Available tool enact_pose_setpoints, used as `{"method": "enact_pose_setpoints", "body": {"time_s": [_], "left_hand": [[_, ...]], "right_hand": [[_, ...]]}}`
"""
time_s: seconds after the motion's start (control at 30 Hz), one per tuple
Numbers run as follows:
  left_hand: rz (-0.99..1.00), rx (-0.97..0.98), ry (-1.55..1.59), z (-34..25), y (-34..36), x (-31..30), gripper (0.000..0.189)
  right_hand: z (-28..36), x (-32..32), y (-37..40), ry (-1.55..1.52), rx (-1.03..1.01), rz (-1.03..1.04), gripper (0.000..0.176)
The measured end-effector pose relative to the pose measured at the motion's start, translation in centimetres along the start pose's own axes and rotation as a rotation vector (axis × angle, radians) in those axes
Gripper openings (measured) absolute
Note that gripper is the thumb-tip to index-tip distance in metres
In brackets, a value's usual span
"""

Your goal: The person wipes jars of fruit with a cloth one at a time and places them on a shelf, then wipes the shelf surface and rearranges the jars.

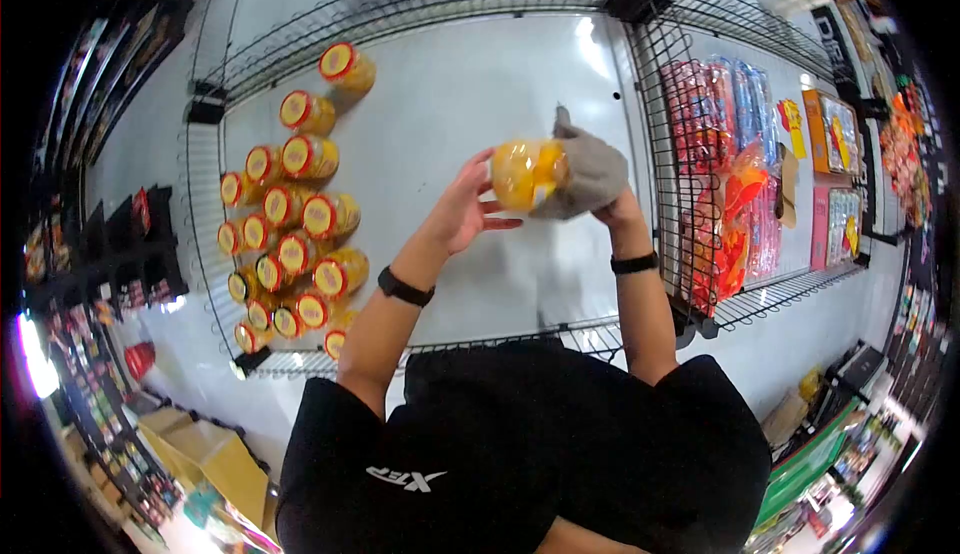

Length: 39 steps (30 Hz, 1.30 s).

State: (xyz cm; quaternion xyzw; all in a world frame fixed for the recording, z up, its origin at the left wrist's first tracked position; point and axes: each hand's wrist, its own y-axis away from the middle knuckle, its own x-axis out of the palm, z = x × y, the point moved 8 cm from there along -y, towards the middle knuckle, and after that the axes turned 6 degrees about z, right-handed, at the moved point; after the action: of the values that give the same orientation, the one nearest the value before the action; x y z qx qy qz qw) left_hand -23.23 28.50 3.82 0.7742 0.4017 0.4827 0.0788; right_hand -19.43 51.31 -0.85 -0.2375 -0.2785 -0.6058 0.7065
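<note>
A jar of yellow fruit (529, 174) is held on its side above the white shelf surface (420, 104). My left hand (469, 206) is at the jar's left end, fingers apart and curved beside it; whether they touch it is unclear. My right hand (618, 208) is wrapped in a grey cloth (592, 176), which presses against the jar's right end. Most of the right hand's fingers are hidden under the cloth. Several similar jars with red-rimmed lids (302, 157) stand grouped on the left side of the shelf.
Black wire fencing (420, 4) rims the shelf. Behind a wire divider (668, 154) on the right lie red and blue packets (725, 114) and small boxes (832, 134). An open cardboard box (205, 459) is at the lower left.
</note>
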Motion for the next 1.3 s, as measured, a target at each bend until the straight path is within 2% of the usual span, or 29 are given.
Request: {"method": "enact_pose_setpoints", "body": {"time_s": [0.03, 0.07, 0.17, 0.2, 0.3, 0.33, 0.43, 0.47, 0.57, 0.6, 0.67, 0.7, 0.73, 0.77, 0.8, 0.93, 1.03, 1.07, 1.13, 1.17, 1.2, 1.3], "left_hand": [[0.107, -0.015, -0.004, 0.8, 0.6, 0.3, 0.064], [0.217, -0.024, -0.014, 1.7, 1.8, 0.7, 0.064], [0.002, 0.077, -0.133, 1.4, 8.0, 1.8, 0.062], [-0.022, 0.149, -0.187, 1.8, 9.3, 2.0, 0.068], [-0.157, 0.469, -0.972, 0.9, 13.9, 4.6, 0.085], [-0.207, 0.747, -1.31, 0.2, 15.7, 6.4, 0.091], [-0.182, 0.904, -1.402, 0.5, 19.6, 8.5, 0.083], [-0.166, 0.874, -1.437, 0.7, 20.4, 8.8, 0.083], [-0.092, 1.088, -1.44, 1.5, 23.6, 9.1, 0.092], [-0.074, 1.119, -1.371, 1.3, 24.6, 8.8, 0.093], [-0.04, 1.162, -1.228, 1.4, 26.8, 8.2, 0.095], [-0.045, 1.04, -0.973, 1.3, 27.0, 7.1, 0.095], [-0.051, 0.909, -0.721, 1.4, 27.2, 6.3, 0.094], [-0.055, 0.78, -0.476, 1.8, 27.1, 5.3, 0.094], [-0.017, 0.734, -0.29, 1.8, 27.1, 4.7, 0.095], [-0.06, 1.215, -0.924, -1.0, 32.3, 6.5, 0.087], [-0.066, 1.475, -1.316, -0.5, 35.8, 7.6, 0.076], [-0.049, 1.522, -1.464, 0.6, 36.3, 7.3, 0.07], [0.025, 1.446, -1.555, 1.3, 37.4, 7.3, 0.065], [0.056, 1.404, -1.598, 1.5, 38.2, 7.6, 0.063], [0.068, 1.293, -1.501, 0.9, 39.0, 7.8, 0.072], [-0.131, 1.048, -1.166, -0.3, 38.6, 3.6, 0.084]], "right_hand": [[-1.0, 2.6, 0.9, 0.145, 0.041, 0.025, 0.05], [-2.1, 4.4, 1.7, 0.017, 0.147, -0.017, 0.05], [-3.1, 10.3, 3.7, -0.102, 0.186, -0.211, 0.046], [-3.1, 11.7, 4.1, -0.052, 0.144, -0.252, 0.039], [-3.2, 15.8, 4.0, -0.072, 0.13, -0.28, 0.036], [-4.7, 15.6, 4.6, -0.176, 0.148, -0.347, 0.036], [-4.9, 18.0, 7.1, -0.129, 0.099, -0.331, 0.036], [-5.1, 18.5, 7.3, -0.174, 0.046, -0.343, 0.037], [-3.0, 21.8, 8.8, 0.083, 0.048, -0.325, 0.037], [-2.2, 23.2, 9.1, 0.082, -0.041, -0.256, 0.042], [0.3, 26.9, 10.4, 0.456, -0.259, -0.148, 0.049], [0.9, 28.9, 11.5, 0.641, -0.36, -0.098, 0.053], [0.0, 29.7, 11.6, 0.677, -0.353, -0.019, 0.065], [-0.9, 30.2, 12.3, 0.664, -0.331, -0.026, 0.066], [-1.6, 31.0, 12.8, 0.654, -0.318, -0.024, 0.066], [-5.0, 35.0, 16.0, 0.602, -0.253, -0.027, 0.068], [-7.0, 36.5, 15.4, 0.276, 0.045, -0.003, 0.064], [-6.5, 36.9, 15.3, 0.48, 0.036, 0.049, 0.063], [-7.1, 39.3, 16.2, 0.229, 0.029, 0.052, 0.06], [-7.5, 39.8, 16.4, 0.205, 0.042, 0.054, 0.06], [-8.2, 40.1, 16.6, 0.187, 0.05, 0.057, 0.06], [-10.0, 40.6, 16.9, 0.168, 0.077, 0.064, 0.06]]}}
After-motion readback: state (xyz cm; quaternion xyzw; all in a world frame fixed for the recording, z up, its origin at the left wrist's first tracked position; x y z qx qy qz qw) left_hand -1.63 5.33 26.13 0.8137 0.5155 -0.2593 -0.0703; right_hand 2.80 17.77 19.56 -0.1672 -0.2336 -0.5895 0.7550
